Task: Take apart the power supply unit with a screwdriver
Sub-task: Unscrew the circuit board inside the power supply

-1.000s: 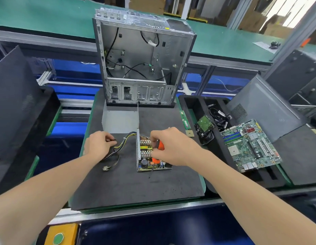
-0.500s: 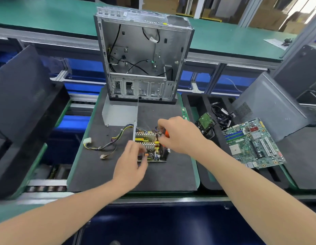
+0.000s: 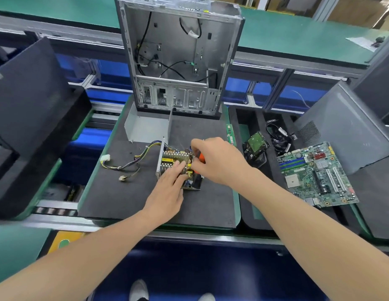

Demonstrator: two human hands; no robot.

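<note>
The opened power supply unit [image 3: 170, 156] lies on a dark foam mat [image 3: 128, 192], its circuit board and heat sinks bare. Its bundle of yellow and black wires [image 3: 126, 165] trails off to the left. My left hand [image 3: 167, 187] lies on the board from the near side, fingers straight. My right hand [image 3: 219, 160] grips an orange-handled screwdriver [image 3: 201, 158] over the unit's right part; the tip is hidden by my fingers. The unit's grey metal cover [image 3: 145, 127] lies just behind it.
An empty computer case [image 3: 178, 55] stands upright at the back of the mat. On the right, a black tray [image 3: 245, 205] holds a hard drive [image 3: 256, 144], cables [image 3: 280, 137] and a motherboard [image 3: 315, 174]. A grey side panel [image 3: 341, 127] leans at far right.
My left hand let go of the wire bundle and moved right onto the board. My right hand stayed over the unit with the screwdriver. The view shifted a little.
</note>
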